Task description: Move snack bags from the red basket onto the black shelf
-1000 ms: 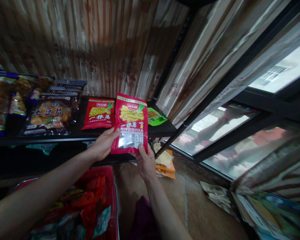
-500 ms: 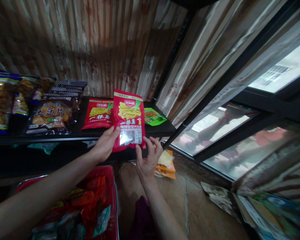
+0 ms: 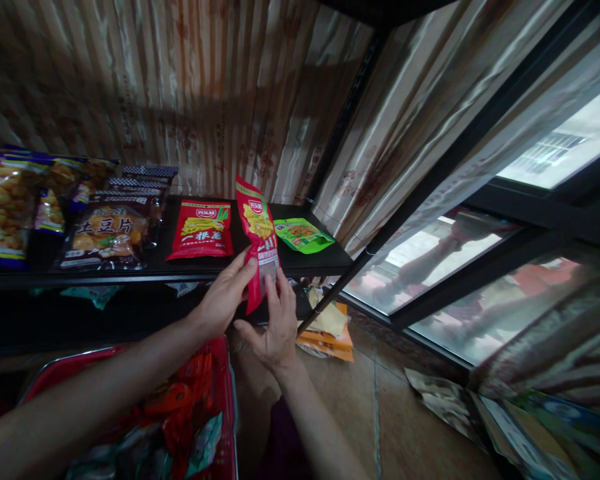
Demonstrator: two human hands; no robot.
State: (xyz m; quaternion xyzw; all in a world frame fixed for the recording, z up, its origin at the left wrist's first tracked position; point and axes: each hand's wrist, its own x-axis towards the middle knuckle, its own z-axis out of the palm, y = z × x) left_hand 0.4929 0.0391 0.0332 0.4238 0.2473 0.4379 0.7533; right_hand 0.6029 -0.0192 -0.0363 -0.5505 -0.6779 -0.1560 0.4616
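A red snack bag [image 3: 258, 227] with yellow sticks printed on it is held up in front of the black shelf, turned partly side-on. My left hand [image 3: 229, 292] grips its left edge, thumb on the front. The fingers of my right hand [image 3: 274, 317] touch the lower right part of the bag, thumb spread away below. A matching red bag [image 3: 203, 230] lies on the shelf to the left. Behind the held bag on the right lies a green snack bag [image 3: 305, 235].
Brown potato-chip bags [image 3: 105, 230] and blue-yellow snack bags [image 3: 3, 207] stand at the shelf's left. Below, a red basket [image 3: 223, 400] holds several packets. A black post [image 3: 350, 273] rises at the shelf's right corner, with orange packaging [image 3: 337, 340] on the floor beside it.
The held red bag has turned from facing me to nearly edge-on and shifted slightly right. My right hand has moved left, its fingers now on the bag's lower front.
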